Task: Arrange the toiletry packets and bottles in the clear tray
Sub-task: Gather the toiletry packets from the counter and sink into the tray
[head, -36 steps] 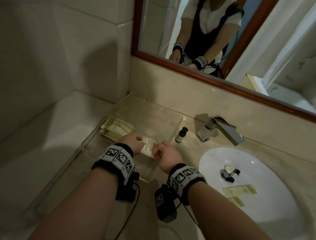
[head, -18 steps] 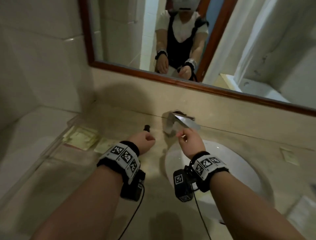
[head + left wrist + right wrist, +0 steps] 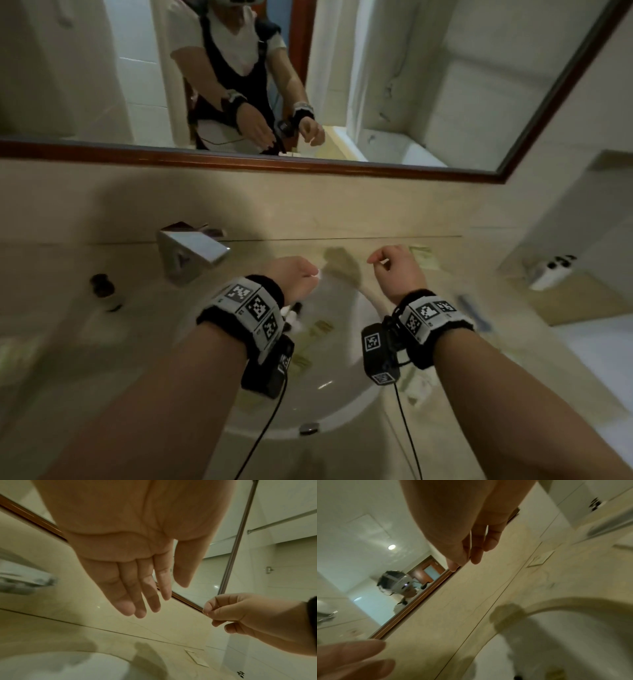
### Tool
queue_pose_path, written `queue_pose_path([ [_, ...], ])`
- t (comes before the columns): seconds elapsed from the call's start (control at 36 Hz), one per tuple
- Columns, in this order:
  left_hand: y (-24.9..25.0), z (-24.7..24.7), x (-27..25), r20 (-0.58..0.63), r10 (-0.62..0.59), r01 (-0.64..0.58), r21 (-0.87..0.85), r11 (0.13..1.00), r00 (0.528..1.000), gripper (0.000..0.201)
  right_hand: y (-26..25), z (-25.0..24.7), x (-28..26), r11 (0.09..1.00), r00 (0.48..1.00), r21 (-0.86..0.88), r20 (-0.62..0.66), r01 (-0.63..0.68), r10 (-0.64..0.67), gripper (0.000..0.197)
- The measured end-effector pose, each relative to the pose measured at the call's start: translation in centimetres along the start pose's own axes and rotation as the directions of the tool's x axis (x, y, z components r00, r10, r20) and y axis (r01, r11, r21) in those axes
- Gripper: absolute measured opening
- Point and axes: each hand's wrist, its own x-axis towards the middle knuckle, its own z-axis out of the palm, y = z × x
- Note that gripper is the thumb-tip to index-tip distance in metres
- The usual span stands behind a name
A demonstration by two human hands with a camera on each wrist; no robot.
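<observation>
Both hands hover over the white sink, holding nothing. My left hand is open with straight fingers above the basin's back edge. The right hand hangs with loosely curled fingers, just short of a pale packet lying flat on the counter by the back wall. Two more packets lie inside the basin. A small black-capped bottle stands on the counter left of the faucet. The clear tray is out of view.
A chrome faucet juts from the counter between the bottle and the sink. A mirror with a wooden frame runs along the wall. At the right a white object sits on a raised ledge.
Both hands have let go of the packet at the tray and moved right over the sink. The head view swung right, so the tray has left the picture.
</observation>
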Motion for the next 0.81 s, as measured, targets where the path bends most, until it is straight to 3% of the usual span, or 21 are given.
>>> queue_pose_path([
  [0.25, 6.4, 3.9, 4.9, 0.109, 0.04, -0.034, -0.054, 0.998, 0.993, 0.039, 8.9, -5.0, 4.0, 0.984, 0.984, -0.023, -0.04, -0.176, 0.175, 0.017],
  [0.42, 7.9, 5.3, 7.7, 0.085, 0.032, -0.034, 0.015, 0.999, 0.996, 0.04, 12.9, -6.3, 7.6, 0.968, 0.967, -0.02, -0.048, -0.25, 0.249, 0.024],
  [0.67, 8.4, 6.8, 12.8, 0.073, -0.033, 0.03, 0.042, 0.999, 0.997, 0.039, 17.0, -3.6, 12.7, 0.922, 0.922, -0.062, 0.045, -0.382, 0.385, 0.042],
  [0.81, 8.0, 7.7, 15.8, 0.133, -0.065, 0.061, 0.029, 0.998, 0.989, 0.039, 18.7, -0.3, 14.5, 0.873, 0.871, -0.14, 0.095, -0.468, 0.482, 0.053],
])
